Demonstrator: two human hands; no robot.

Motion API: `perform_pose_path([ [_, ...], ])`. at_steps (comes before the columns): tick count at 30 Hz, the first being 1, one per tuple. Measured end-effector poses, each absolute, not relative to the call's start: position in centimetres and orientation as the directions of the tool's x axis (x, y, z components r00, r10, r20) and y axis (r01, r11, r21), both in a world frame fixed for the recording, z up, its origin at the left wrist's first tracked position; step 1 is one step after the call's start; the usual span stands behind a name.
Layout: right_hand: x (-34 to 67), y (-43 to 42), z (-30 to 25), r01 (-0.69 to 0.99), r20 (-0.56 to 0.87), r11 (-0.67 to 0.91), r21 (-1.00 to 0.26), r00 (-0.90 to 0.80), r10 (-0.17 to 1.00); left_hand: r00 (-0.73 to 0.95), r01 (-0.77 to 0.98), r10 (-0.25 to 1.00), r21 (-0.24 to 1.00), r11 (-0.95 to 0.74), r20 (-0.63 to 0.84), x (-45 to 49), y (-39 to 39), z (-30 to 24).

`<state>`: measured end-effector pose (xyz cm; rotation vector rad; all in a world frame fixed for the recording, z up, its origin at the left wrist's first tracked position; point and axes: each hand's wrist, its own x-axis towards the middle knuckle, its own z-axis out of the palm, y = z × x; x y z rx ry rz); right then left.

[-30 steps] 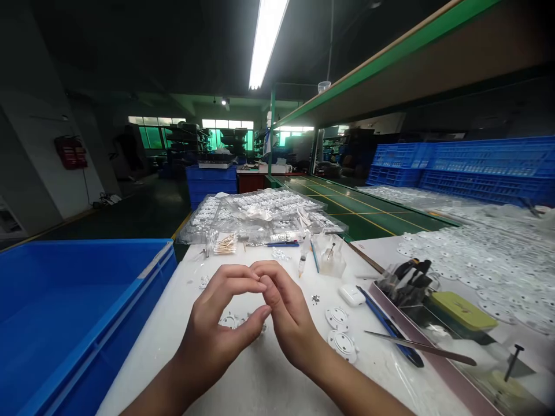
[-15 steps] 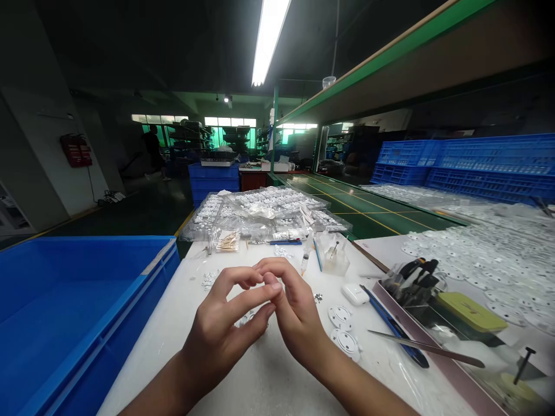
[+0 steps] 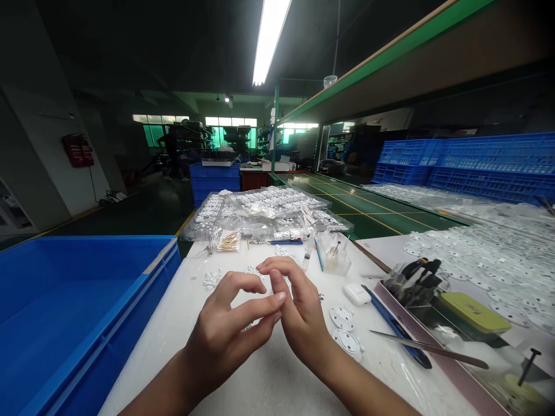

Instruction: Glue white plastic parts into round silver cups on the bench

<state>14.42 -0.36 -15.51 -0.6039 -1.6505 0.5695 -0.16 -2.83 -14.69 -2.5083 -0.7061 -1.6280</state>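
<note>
My left hand point(image 3: 232, 323) and my right hand point(image 3: 303, 309) meet over the white work surface point(image 3: 277, 384), fingertips touching. On the left, the index finger arches with a gap beneath it, while other fingertips press against my right thumb. My right thumb points up, with its curved fingers close beside it. Anything pinched between them is hidden or too small to make out. White round discs point(image 3: 346, 341) lie just right of my right hand. Beyond my left hand are small white parts point(image 3: 211, 279), and some pale pieces show partly behind the fingers.
A blue bin point(image 3: 87, 300) stands at the left. Farther back are bagged trays of white parts point(image 3: 269, 202), cotton swabs point(image 3: 229, 241) and a syringe point(image 3: 307, 257). Tweezers point(image 3: 429, 348), a blue pen-like tool point(image 3: 399, 332) and a tool tray point(image 3: 416, 289) lie right. A person point(image 3: 171, 153) is far off.
My left index fingertip has come away from my right fingertips, widening the gap between them. Both hands stay in about the same place. The distant person has moved to the right.
</note>
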Motion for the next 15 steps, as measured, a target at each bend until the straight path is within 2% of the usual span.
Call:
perform_pose_path([
  [8,14.5,-0.6,-15.2,0.104,0.750,0.763,-0.638,-0.140,0.647,0.264,0.438,0.352,0.213,-0.873,0.898,-0.3,-2.7,-14.6],
  [15,14.5,-0.4,-15.5,0.135,0.762,0.774,-0.618,-0.137,0.633,0.428,0.487,0.334,0.097,-0.868,0.840,-1.2,-1.8,-15.4],
])
